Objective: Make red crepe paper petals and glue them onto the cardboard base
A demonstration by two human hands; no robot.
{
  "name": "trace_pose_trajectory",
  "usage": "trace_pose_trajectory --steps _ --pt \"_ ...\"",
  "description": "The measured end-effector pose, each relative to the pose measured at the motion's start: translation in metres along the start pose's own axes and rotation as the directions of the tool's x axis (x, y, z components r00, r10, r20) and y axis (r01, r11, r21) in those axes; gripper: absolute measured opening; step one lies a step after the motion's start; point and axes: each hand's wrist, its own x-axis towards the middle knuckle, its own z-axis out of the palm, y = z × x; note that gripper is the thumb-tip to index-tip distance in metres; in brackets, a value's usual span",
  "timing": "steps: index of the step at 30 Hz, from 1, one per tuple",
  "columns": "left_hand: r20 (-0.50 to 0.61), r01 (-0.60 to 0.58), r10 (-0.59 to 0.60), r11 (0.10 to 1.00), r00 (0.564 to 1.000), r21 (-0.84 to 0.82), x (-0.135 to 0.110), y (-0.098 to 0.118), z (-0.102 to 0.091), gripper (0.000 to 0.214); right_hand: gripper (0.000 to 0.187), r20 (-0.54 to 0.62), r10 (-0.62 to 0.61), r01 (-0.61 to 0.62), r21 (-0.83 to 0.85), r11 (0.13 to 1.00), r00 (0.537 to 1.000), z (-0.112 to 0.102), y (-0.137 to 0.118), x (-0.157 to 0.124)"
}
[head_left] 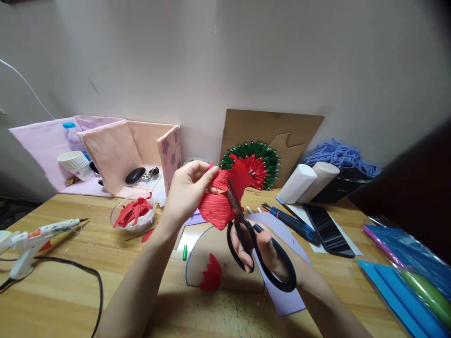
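My left hand (192, 188) pinches a piece of red crepe paper (214, 209) between thumb and fingers, held up above the table. In my right hand (264, 249) are black-handled scissors (237, 211), their blades pointing up and lying at the red paper, which has a slit beside them. Below the hands lies a rounded piece of cardboard (232, 272) with a blue-marked edge. Red paper petals (211, 273) fan out on its left part.
A glue gun (42, 239) with a black cord lies at left, near a bowl of red scraps (134, 213). Behind stand fabric-covered boxes (109, 150) and cardboard with a green-and-red flower (275, 164). At right are a phone (329, 230), pens (291, 220) and white rolls (299, 183).
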Motion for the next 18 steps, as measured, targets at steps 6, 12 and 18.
trace_pose_trajectory --steps 6,12,18 --pt "0.024 0.004 -0.005 1.0 1.0 0.006 -0.001 -0.003 0.001 0.03 0.069 -0.012 0.05 -0.049 0.109 0.993 0.999 -0.001 0.001 0.003" --pt "0.015 0.009 -0.008 1.0 1.0 -0.006 -0.001 -0.002 0.0 0.029 0.066 -0.049 0.059 -0.048 0.205 0.978 0.997 0.0 0.012 0.003" --pt "0.025 0.022 -0.022 1.0 0.999 -0.013 -0.001 0.001 -0.003 0.028 0.067 -0.087 0.079 -0.067 0.126 0.99 0.993 -0.001 0.019 0.002"
